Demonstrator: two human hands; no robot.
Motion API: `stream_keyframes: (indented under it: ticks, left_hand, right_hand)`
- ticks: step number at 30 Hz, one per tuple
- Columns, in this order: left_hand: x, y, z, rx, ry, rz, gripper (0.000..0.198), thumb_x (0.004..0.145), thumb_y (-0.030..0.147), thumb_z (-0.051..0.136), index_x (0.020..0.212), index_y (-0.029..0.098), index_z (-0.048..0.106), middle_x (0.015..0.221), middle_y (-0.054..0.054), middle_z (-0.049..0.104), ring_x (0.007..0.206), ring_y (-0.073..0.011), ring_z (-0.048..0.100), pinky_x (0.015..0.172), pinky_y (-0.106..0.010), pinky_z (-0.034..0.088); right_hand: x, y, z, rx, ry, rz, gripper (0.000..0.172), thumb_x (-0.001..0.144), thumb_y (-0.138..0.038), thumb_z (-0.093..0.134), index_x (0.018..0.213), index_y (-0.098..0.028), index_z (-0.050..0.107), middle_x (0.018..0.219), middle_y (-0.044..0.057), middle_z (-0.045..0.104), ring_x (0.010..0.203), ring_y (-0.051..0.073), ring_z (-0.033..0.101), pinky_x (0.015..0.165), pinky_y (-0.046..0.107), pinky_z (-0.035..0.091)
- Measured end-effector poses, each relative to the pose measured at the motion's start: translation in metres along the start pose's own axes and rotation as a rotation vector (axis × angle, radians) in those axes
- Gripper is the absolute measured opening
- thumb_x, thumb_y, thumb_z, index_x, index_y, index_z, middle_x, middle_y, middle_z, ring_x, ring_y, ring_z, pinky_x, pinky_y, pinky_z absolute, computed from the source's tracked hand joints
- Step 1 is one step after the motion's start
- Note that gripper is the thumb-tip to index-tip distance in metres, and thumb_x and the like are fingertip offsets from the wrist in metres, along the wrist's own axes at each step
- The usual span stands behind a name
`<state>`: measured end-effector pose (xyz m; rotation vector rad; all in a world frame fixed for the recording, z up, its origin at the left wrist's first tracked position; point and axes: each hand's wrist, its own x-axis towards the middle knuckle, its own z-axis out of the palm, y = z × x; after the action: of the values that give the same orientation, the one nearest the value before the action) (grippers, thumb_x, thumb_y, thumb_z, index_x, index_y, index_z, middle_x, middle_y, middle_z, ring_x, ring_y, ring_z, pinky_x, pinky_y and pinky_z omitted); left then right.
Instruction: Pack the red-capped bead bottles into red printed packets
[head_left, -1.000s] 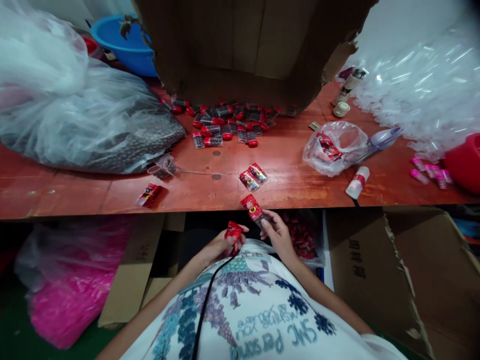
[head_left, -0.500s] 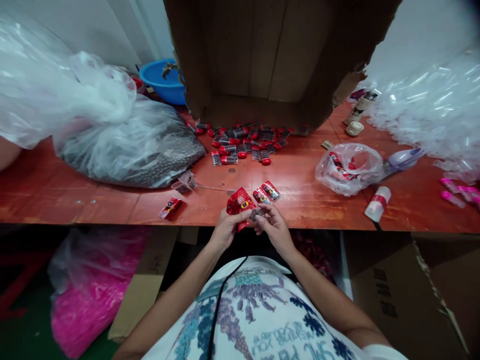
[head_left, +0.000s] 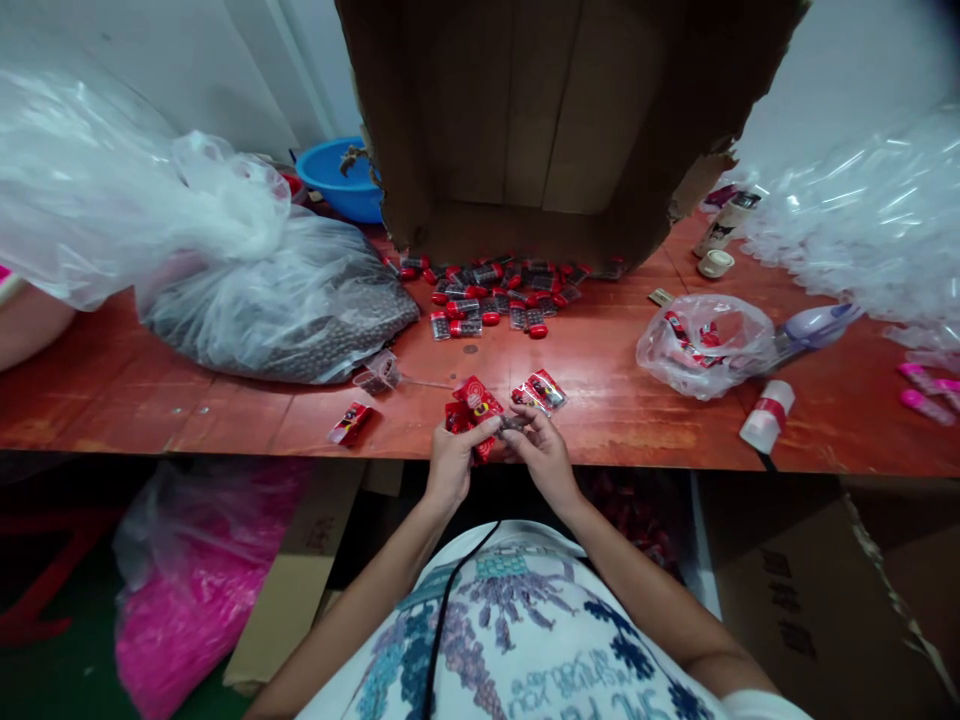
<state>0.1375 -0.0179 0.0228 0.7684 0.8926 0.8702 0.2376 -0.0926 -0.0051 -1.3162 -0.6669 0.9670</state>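
Observation:
Close to the table's front edge, my left hand [head_left: 450, 466] is closed on several red printed wrappers [head_left: 477, 396]. My right hand [head_left: 550, 464] pinches a small clear container with dark contents [head_left: 511, 424], its end against the wrappers by my left thumb. Just beyond my right fingers lie red-and-clear packets [head_left: 547, 390]. Another stack of red wrappers [head_left: 350, 424] rests to the left, below a clear plastic scoop [head_left: 379, 373]. Farther back is a pile of small clear bottles with red caps [head_left: 465, 306], filled with something dark.
A large cardboard box [head_left: 525, 130] opens toward me behind the bottles. On the left sits a plastic bag of dark beads [head_left: 300, 320]. To the right are a clear bag with red wrappers [head_left: 694, 385], a white roll [head_left: 756, 428] and a heap of clear plastic pieces [head_left: 877, 220].
The view has shifted slightly, so the table things appear a little lower and farther right. Both hands stay together, with the small container still pressed at the wrappers.

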Motion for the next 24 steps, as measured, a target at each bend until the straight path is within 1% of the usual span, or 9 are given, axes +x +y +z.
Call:
stream_keyframes:
  ticks: [2, 3, 7, 9, 12, 17, 19, 22, 24]
  left_hand:
    - [-0.002, -0.001, 0.002, 0.017, 0.010, -0.011, 0.028, 0.053, 0.018, 0.081, 0.078, 0.012, 0.069, 0.075, -0.003, 0.071, 0.067, -0.0164, 0.066, 0.071, -0.028, 0.052]
    - [-0.003, -0.001, 0.002, 0.024, 0.009, -0.023, 0.029, 0.053, 0.018, 0.081, 0.078, 0.012, 0.069, 0.074, -0.003, 0.071, 0.066, -0.0163, 0.066, 0.070, -0.029, 0.052]
    - [-0.002, 0.001, 0.000, 0.042, -0.022, -0.080, 0.024, 0.057, 0.021, 0.081, 0.075, 0.011, 0.068, 0.071, -0.003, 0.070, 0.060, -0.0148, 0.064, 0.064, -0.027, 0.051]
    - [-0.001, 0.002, -0.001, 0.030, -0.002, -0.056, 0.021, 0.059, 0.022, 0.080, 0.073, 0.012, 0.069, 0.069, -0.002, 0.070, 0.060, -0.0135, 0.063, 0.064, -0.025, 0.051]
    - [0.000, 0.002, -0.001, 0.006, 0.045, 0.026, 0.021, 0.059, 0.021, 0.080, 0.076, 0.013, 0.070, 0.073, -0.002, 0.071, 0.064, -0.0131, 0.064, 0.069, -0.024, 0.051]
    - [-0.004, -0.003, 0.004, 0.016, 0.043, 0.107, 0.028, 0.058, 0.018, 0.079, 0.084, 0.013, 0.070, 0.084, -0.004, 0.073, 0.075, -0.0157, 0.067, 0.076, -0.028, 0.051]
    - [-0.006, -0.006, 0.005, 0.035, 0.040, 0.121, 0.028, 0.058, 0.018, 0.079, 0.084, 0.013, 0.069, 0.084, -0.004, 0.072, 0.074, -0.0160, 0.066, 0.076, -0.029, 0.051]
    - [-0.008, -0.011, 0.005, 0.050, 0.073, 0.128, 0.026, 0.058, 0.019, 0.079, 0.081, 0.013, 0.069, 0.076, -0.003, 0.071, 0.065, -0.0149, 0.065, 0.067, -0.027, 0.051]
    - [-0.010, -0.015, 0.006, 0.045, 0.118, 0.137, 0.023, 0.059, 0.021, 0.079, 0.077, 0.012, 0.068, 0.071, -0.002, 0.070, 0.061, -0.0135, 0.063, 0.063, -0.026, 0.050]
  right_hand:
    - [-0.001, 0.002, 0.000, -0.068, 0.045, -0.079, 0.038, 0.078, -0.034, 0.064, 0.114, -0.024, 0.057, 0.102, 0.004, 0.064, 0.085, 0.017, 0.061, 0.071, 0.029, 0.054]
    - [-0.001, 0.003, 0.000, -0.085, 0.058, -0.095, 0.036, 0.078, -0.033, 0.064, 0.113, -0.024, 0.058, 0.102, 0.004, 0.064, 0.086, 0.017, 0.061, 0.073, 0.030, 0.054]
    - [-0.001, -0.002, 0.001, 0.061, 0.000, 0.045, 0.033, 0.079, -0.037, 0.062, 0.109, -0.024, 0.057, 0.084, 0.000, 0.063, 0.061, 0.012, 0.060, 0.054, 0.026, 0.052]
    - [0.000, -0.005, 0.001, 0.131, -0.006, 0.088, 0.033, 0.079, -0.038, 0.062, 0.108, -0.023, 0.056, 0.079, -0.002, 0.062, 0.055, 0.010, 0.058, 0.049, 0.024, 0.051]
    - [-0.001, -0.008, 0.001, 0.129, 0.030, 0.059, 0.032, 0.078, -0.037, 0.064, 0.106, -0.023, 0.056, 0.080, -0.002, 0.062, 0.056, 0.010, 0.058, 0.052, 0.024, 0.052]
    - [-0.004, -0.003, 0.003, 0.043, 0.125, -0.039, 0.029, 0.079, -0.035, 0.063, 0.105, -0.024, 0.057, 0.089, 0.000, 0.064, 0.067, 0.012, 0.060, 0.061, 0.025, 0.054]
    - [-0.004, -0.001, 0.003, 0.062, 0.138, -0.015, 0.029, 0.079, -0.037, 0.063, 0.104, -0.023, 0.056, 0.086, 0.000, 0.063, 0.064, 0.012, 0.060, 0.057, 0.024, 0.053]
    - [-0.005, 0.002, 0.004, 0.189, 0.090, 0.091, 0.033, 0.078, -0.040, 0.063, 0.106, -0.023, 0.055, 0.082, -0.001, 0.061, 0.053, 0.010, 0.057, 0.048, 0.023, 0.051]
    - [-0.005, 0.003, 0.004, 0.220, 0.090, 0.095, 0.036, 0.078, -0.040, 0.064, 0.109, -0.023, 0.055, 0.083, -0.001, 0.061, 0.053, 0.009, 0.057, 0.048, 0.022, 0.051]
